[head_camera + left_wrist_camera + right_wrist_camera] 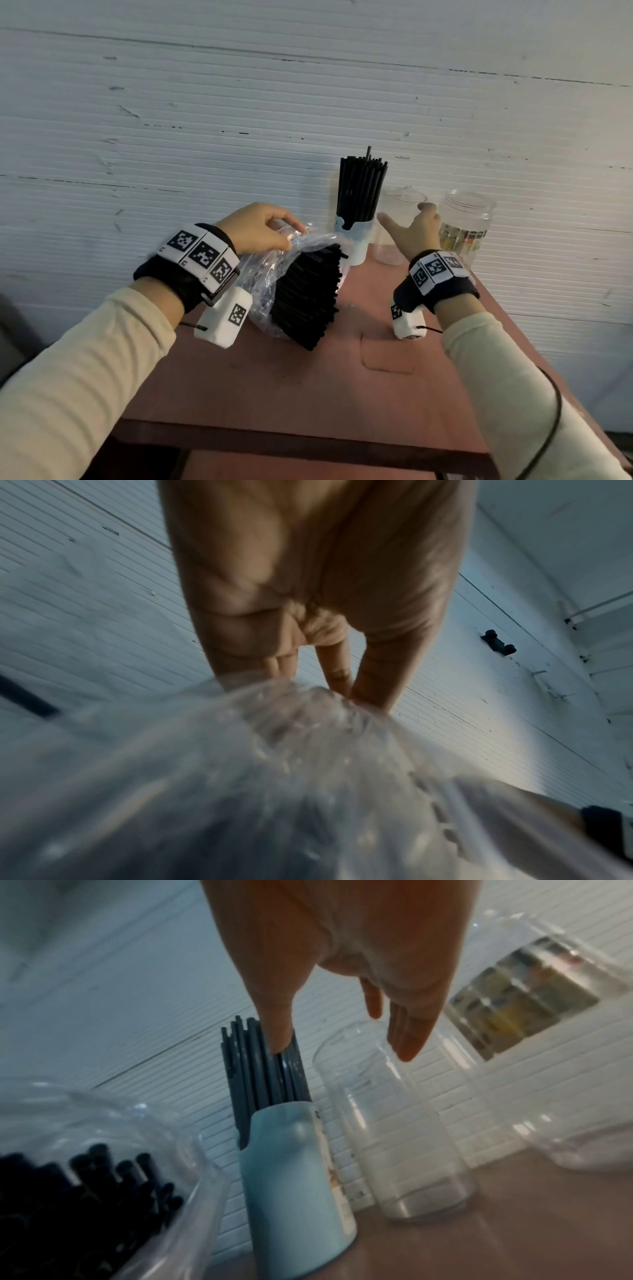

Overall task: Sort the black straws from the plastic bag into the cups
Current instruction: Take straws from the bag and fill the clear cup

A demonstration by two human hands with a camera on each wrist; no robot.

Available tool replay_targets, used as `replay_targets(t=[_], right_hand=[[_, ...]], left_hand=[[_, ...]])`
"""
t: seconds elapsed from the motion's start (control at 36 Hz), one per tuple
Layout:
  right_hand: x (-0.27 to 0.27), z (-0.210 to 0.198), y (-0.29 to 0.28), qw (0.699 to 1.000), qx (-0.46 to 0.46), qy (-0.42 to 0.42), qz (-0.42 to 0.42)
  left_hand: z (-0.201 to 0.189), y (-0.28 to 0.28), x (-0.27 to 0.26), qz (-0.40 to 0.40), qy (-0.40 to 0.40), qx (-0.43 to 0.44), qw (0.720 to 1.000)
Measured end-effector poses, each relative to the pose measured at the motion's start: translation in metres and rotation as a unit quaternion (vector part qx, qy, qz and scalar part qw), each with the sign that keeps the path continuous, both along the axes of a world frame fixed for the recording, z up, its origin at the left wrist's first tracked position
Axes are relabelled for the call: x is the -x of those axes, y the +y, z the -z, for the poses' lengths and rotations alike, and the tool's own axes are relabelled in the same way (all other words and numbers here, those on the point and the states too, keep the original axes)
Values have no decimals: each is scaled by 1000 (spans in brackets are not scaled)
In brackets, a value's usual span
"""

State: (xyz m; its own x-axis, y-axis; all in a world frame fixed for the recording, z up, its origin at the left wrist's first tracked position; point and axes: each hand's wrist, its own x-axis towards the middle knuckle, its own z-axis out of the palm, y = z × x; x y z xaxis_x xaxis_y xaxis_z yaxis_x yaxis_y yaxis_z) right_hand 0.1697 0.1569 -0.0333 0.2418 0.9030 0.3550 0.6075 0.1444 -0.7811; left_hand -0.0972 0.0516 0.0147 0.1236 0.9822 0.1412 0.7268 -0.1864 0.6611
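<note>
A clear plastic bag [274, 267] full of black straws [308, 294] lies on the brown table [308, 394]. My left hand [260, 228] pinches the bag's top edge; the left wrist view shows its fingers [373, 680] on the crumpled plastic bag [274, 750]. A pale blue cup [356, 240] packed with upright black straws [361, 188] stands by the wall. To its right is an empty clear cup [394, 222]. My right hand [411, 229] hovers open in front of that clear cup [394, 1123], fingers spread, holding nothing, beside the blue cup [294, 1177].
A clear jar [467, 222] with a printed label stands at the back right, close to the table's right edge. A white ribbed wall [239, 102] runs right behind the cups. The table's near edge [308, 445] lies at the bottom.
</note>
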Motion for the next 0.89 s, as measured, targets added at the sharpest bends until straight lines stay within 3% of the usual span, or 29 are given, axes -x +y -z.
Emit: replay_targets(t=[0.25, 0.5, 0.89], right_hand=[[3, -4, 23, 980, 183, 62, 37], [-1, -4, 14, 984, 164, 69, 5], [-48, -8, -78, 985, 109, 66, -113]], left_hand=[[-1, 2, -8, -8, 6, -10, 1000], [2, -4, -5, 20, -3, 9, 1000], [5, -40, -15, 60, -10, -33, 998]])
